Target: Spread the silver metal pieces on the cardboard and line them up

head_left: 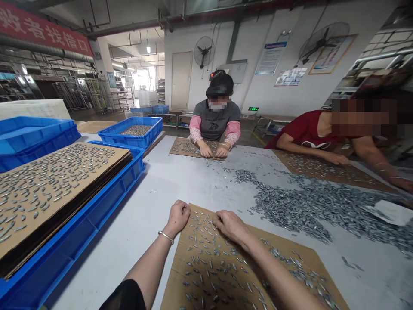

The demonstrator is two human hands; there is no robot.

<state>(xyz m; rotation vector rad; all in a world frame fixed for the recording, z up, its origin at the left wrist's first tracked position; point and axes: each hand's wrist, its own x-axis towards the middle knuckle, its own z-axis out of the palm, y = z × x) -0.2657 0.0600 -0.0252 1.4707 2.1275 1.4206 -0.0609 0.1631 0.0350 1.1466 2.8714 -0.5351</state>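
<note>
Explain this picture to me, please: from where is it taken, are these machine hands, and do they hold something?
No machine: these are a person's two bare hands. The picture comes from a camera on that person's head, looking forward and down. The left hand is at the far left corner of a cardboard sheet; the right hand is over its far edge. Both are curled; what they hold, if anything, is hidden. Small shiny grey pieces lie across the sheet, and a heap of similar ones covers part of the white table. At left, a blue tray carries a cardboard stack topped with more pieces.
</note>
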